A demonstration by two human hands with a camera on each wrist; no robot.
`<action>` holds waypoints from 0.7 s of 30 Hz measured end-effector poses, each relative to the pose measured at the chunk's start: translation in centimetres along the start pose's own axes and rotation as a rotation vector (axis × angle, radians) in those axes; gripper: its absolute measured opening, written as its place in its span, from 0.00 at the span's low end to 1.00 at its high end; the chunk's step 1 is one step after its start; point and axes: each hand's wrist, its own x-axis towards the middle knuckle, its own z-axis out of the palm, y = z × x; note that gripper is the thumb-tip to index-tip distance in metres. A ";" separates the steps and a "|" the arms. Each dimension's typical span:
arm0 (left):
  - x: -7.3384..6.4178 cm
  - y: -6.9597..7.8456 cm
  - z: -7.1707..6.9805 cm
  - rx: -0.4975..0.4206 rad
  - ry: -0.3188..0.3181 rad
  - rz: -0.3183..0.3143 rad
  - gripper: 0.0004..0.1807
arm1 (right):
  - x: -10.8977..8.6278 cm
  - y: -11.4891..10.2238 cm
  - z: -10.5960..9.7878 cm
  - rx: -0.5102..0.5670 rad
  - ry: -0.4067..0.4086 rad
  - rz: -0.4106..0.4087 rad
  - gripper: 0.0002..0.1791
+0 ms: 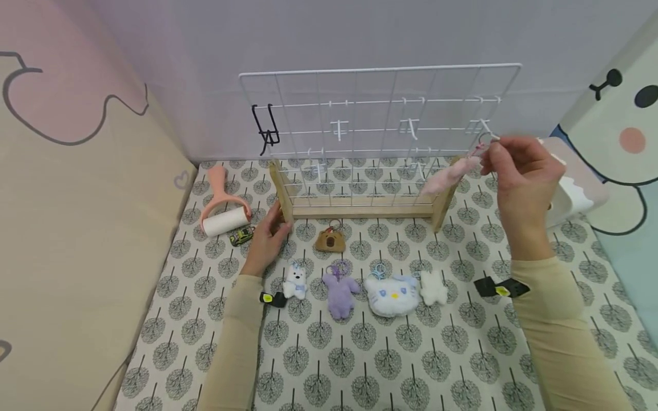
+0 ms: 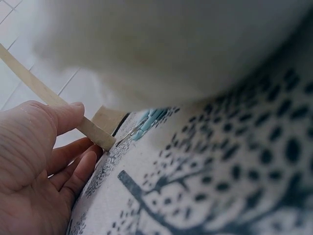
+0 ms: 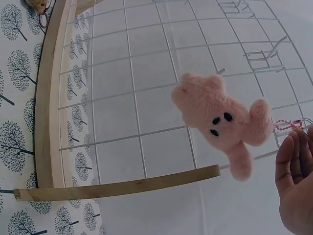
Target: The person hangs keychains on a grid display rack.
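At the upper right of a white wire grid rack [image 1: 380, 69], my right hand [image 1: 526, 171] pinches the metal ring of a pink plush rabbit keychain. The ring is right at the tip of a white hook [image 1: 483, 125]. The pink plush rabbit [image 3: 222, 120] hangs from a pink bead chain, its long ears toward the hand in the right wrist view. My left hand [image 1: 268, 234] grips the rack's left wooden foot [image 2: 95, 133], thumb on one side and fingers on the other. A brown plush keychain [image 1: 330, 241] lies in front of the rack's wooden base.
Nearer lie a small white plush dog [image 1: 295, 281], a purple plush [image 1: 340, 294], a white cat-face plush [image 1: 393, 295] and a white plush bear [image 1: 433, 287]. A lint roller [image 1: 225, 221] and toy car [image 1: 241, 235] are left; a pink-and-white container [image 1: 576, 182] stands right. A black hook [image 1: 265, 128] hangs on the grid.
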 end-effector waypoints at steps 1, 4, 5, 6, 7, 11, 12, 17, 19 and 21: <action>0.1 -0.1 0.0 -0.003 0.000 -0.002 0.38 | 0.0 0.1 0.0 -0.001 -0.005 0.000 0.07; 0.1 -0.2 -0.1 -0.006 -0.008 -0.015 0.38 | -0.2 0.4 -0.1 -0.012 0.008 0.014 0.05; 0.1 -0.2 -0.1 -0.005 -0.010 -0.019 0.38 | -0.3 0.6 -0.1 -0.009 0.012 0.017 0.05; 0.0 -0.1 -0.2 -0.004 -0.015 -0.027 0.38 | -0.4 0.7 -0.1 -0.016 0.017 0.018 0.05; -0.1 -0.1 -0.2 -0.001 -0.020 -0.034 0.38 | -0.5 0.9 -0.3 -0.026 0.017 0.016 0.05; 0.2 -1.5 0.0 0.020 -0.019 -0.030 0.38 | -1.2 1.4 -0.9 -0.059 0.016 0.021 0.05; 0.3 -1.9 0.0 0.025 -0.016 -0.025 0.38 | -1.4 1.5 -1.1 -0.084 0.016 0.027 0.05; 0.8 -3.6 0.1 0.029 0.009 0.016 0.38 | -2.6 2.4 -2.2 -0.153 0.009 0.065 0.03; 0.8 -3.8 0.0 0.025 0.008 0.020 0.38 | -3.1 2.9 -2.7 -0.174 0.007 0.070 0.02; 0.8 -3.8 0.0 0.022 0.001 0.021 0.38 | -3.5 3.5 -3.2 -0.203 0.010 0.081 0.03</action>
